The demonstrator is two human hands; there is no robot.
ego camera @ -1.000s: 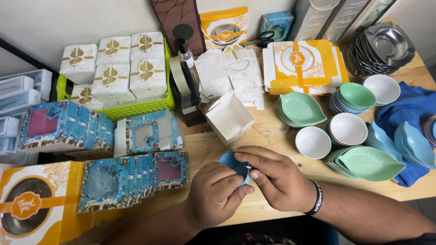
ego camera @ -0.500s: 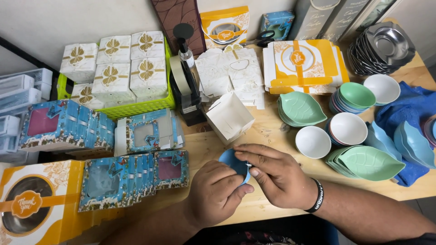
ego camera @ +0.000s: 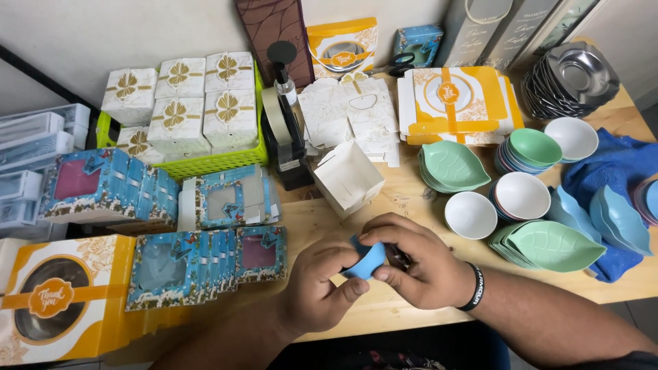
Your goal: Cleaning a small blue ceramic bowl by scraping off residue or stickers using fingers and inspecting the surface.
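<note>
— What are the hands doing?
— The left hand [ego camera: 319, 291] and the right hand [ego camera: 418, 264] both pinch a small blue bowl [ego camera: 365, 260].

— Where is that bowl?
— Just above the wooden surface [ego camera: 411, 205], near the open white box [ego camera: 347, 177]. A white bowl [ego camera: 470, 214] sits right of that box.

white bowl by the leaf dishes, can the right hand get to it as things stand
Probably yes. The white bowl sits alone on bare table just beyond the right hand, with nothing between them. But that hand and the left hand both grip a small blue dish, so it would need to let go first.
</note>
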